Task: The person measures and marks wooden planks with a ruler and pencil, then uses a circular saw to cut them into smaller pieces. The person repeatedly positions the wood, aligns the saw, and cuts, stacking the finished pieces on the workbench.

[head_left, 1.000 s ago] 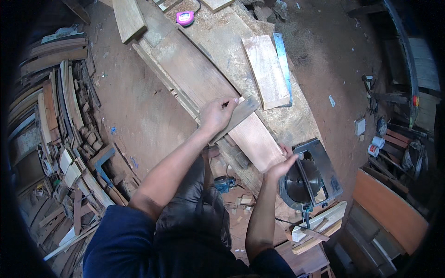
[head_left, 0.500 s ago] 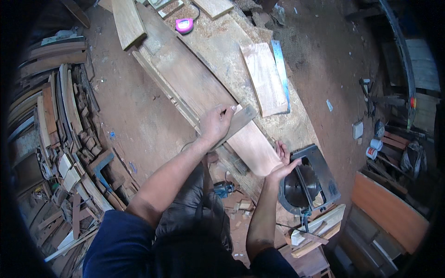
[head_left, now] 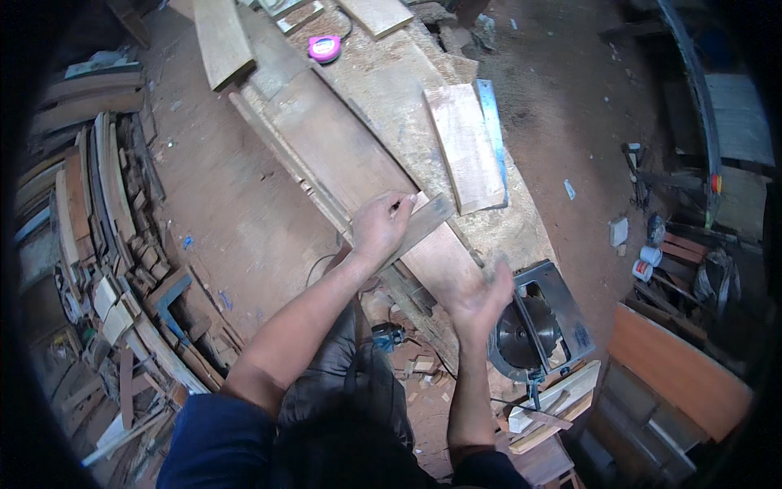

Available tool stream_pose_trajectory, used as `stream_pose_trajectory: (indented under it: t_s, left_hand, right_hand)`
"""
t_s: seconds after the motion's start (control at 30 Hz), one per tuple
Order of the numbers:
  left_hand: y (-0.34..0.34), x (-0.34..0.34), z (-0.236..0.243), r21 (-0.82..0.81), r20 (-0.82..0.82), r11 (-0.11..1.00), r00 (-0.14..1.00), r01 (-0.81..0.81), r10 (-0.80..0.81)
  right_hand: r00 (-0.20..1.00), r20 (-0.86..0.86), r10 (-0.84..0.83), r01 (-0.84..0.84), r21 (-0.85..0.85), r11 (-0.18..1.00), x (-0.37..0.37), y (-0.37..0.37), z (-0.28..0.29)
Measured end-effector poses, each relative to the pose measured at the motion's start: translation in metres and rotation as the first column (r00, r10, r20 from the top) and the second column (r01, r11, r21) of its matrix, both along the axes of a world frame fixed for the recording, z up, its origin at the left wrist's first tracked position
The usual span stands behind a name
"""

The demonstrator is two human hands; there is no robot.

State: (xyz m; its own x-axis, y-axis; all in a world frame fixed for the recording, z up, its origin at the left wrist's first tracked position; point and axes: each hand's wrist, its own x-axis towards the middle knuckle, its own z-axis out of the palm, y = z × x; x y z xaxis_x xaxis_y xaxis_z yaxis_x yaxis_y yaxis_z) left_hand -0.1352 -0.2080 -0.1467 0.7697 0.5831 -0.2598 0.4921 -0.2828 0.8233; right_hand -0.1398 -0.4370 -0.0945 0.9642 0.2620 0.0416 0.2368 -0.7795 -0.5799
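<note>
My left hand [head_left: 381, 230] is closed at a dark wooden strip [head_left: 428, 222] that lies crosswise over a pale wooden board [head_left: 438, 259]. Its thumb and fingers curl together by the board's pale corner, and the fingertips are partly hidden. Over the near end of that board lies my right hand [head_left: 479, 300], partly blurred, with its thumb spread out to the right. Just right of this hand sits a circular saw [head_left: 528, 330], its toothed blade showing inside a dark base plate. A wider brown plank [head_left: 334, 143] runs on from my left hand toward the far left.
On the bench lie a short pale board [head_left: 464, 151], a blue metal strip [head_left: 494, 134] and a pink tape measure [head_left: 324, 49]. Wood offcuts [head_left: 122, 179] are heaped on the left. An orange panel [head_left: 680, 367] stands at right, with white cans [head_left: 646, 262] beyond it.
My right hand has shifted left and slightly up from beside the saw onto the pale board's near end. My left hand stays at the dark strip.
</note>
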Motion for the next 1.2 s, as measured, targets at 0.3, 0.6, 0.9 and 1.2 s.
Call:
stream_pose_trajectory:
  t_s: [0.3, 0.6, 0.9, 1.2]
  left_hand:
    - [-0.001, 0.002, -0.004, 0.041, 0.053, 0.997, 0.997, 0.060, -0.062]
    - [-0.001, 0.006, -0.002, 0.041, 0.011, 0.998, 0.999, 0.040, -0.041]
    - [-0.006, 0.016, 0.012, -0.020, -0.098, 1.000, 0.995, 0.016, -0.018]
    - [-0.005, -0.004, 0.016, -0.051, -0.058, 0.999, 0.998, 0.004, -0.007]
  right_hand:
    - [0.882, -0.404, 0.243, -0.373, -0.284, 0.883, 0.048, 0.058, -0.001]
    - [0.895, -0.371, 0.247, -0.350, -0.241, 0.905, 0.048, 0.058, -0.005]
    - [0.901, -0.330, 0.280, -0.392, -0.349, 0.851, 0.047, 0.056, -0.009]
    - [0.892, -0.448, 0.055, -0.083, -0.045, 0.996, 0.123, 0.022, -0.021]
